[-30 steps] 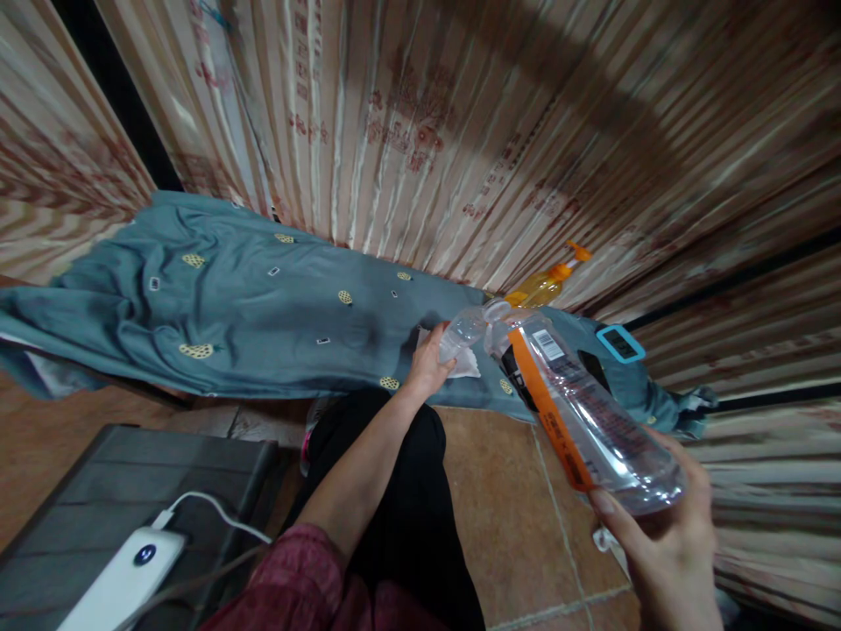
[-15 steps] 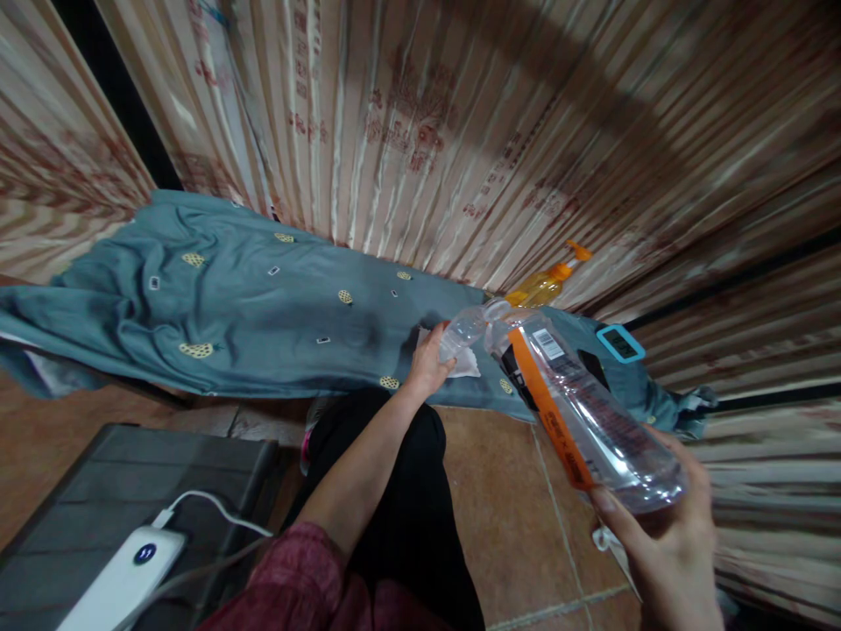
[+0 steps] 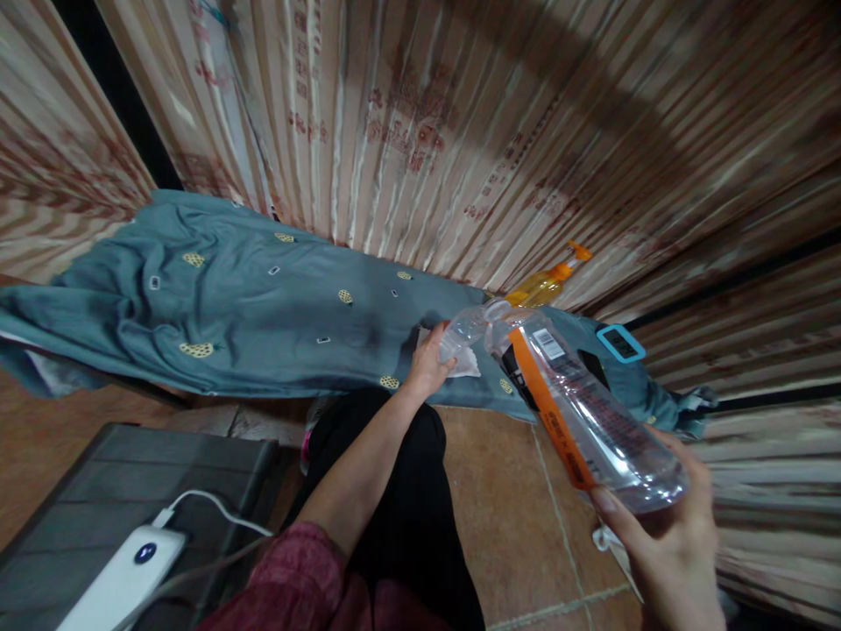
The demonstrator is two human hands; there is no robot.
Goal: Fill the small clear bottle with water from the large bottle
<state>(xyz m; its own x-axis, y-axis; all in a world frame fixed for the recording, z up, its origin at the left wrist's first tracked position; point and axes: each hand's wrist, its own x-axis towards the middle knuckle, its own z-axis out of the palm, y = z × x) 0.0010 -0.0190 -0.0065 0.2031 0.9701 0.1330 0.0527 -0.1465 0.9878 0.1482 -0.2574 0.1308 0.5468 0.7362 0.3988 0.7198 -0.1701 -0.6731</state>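
My left hand (image 3: pixel 430 361) is closed around a small clear plastic bottle (image 3: pixel 465 329), tilted with its neck towards the right. In my right hand (image 3: pixel 683 535) lies a large clear plastic bottle (image 3: pixel 591 412) with an orange and black label, gripped near its base. This large bottle slants down to the left, and its narrow end meets the neck of the small one; whether liquid passes between them I cannot tell. Under my left hand a white tissue (image 3: pixel 468 363) rests on the grey-green cloth (image 3: pixel 295 307) with pineapple prints.
Behind the large bottle lies a yellow pump bottle (image 3: pixel 542 285) with an orange top. A blue-framed digital timer (image 3: pixel 620 343) and a dark object (image 3: pixel 593 368) are to the right. A white power bank (image 3: pixel 124 578) with a cable sits on a grey box (image 3: pixel 216 456). Pleated curtains (image 3: pixel 420 114) hang behind.
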